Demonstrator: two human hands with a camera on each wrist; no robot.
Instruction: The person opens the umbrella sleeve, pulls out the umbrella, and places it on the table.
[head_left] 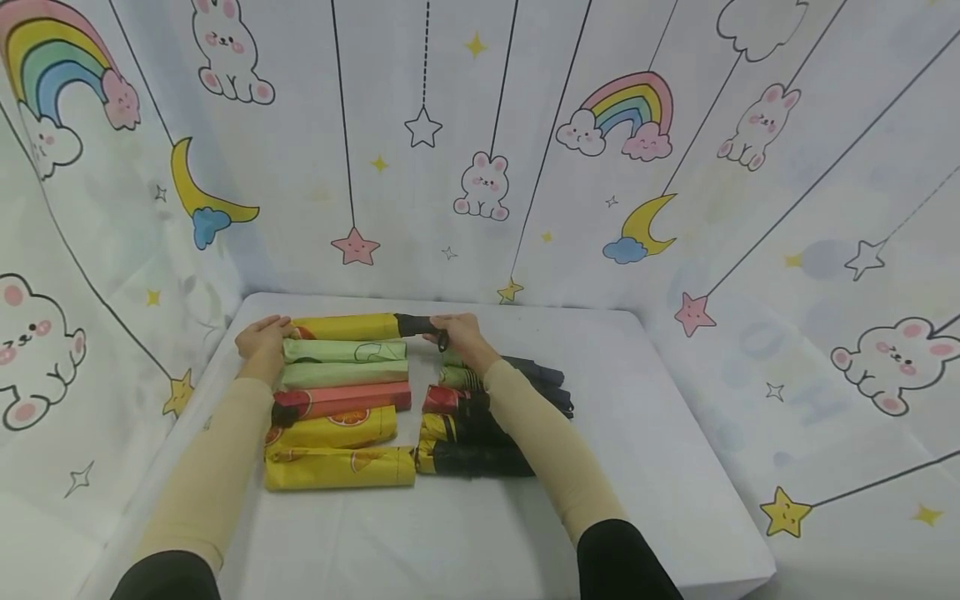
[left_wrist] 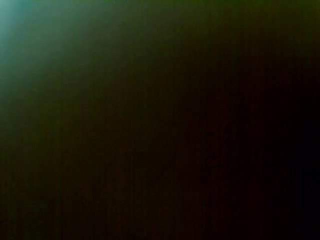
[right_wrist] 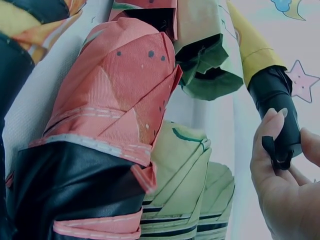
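Observation:
At the far side of the table, a folding umbrella in a yellow sleeve lies crosswise, its black handle sticking out to the right. My left hand grips the sleeve's left end; its fingers are partly hidden. With thumb and fingers, my right hand pinches the handle's end, where a small black strap hangs. Below it lies a column of sleeves: light green, pale green, red and yellow. The left wrist view is almost black and shows nothing distinct.
Several folded umbrellas lie in a right column, partly under my right forearm, among them a red one, a green one and a black-and-yellow one. A white cloth covers the table. Printed curtains stand behind and beside it.

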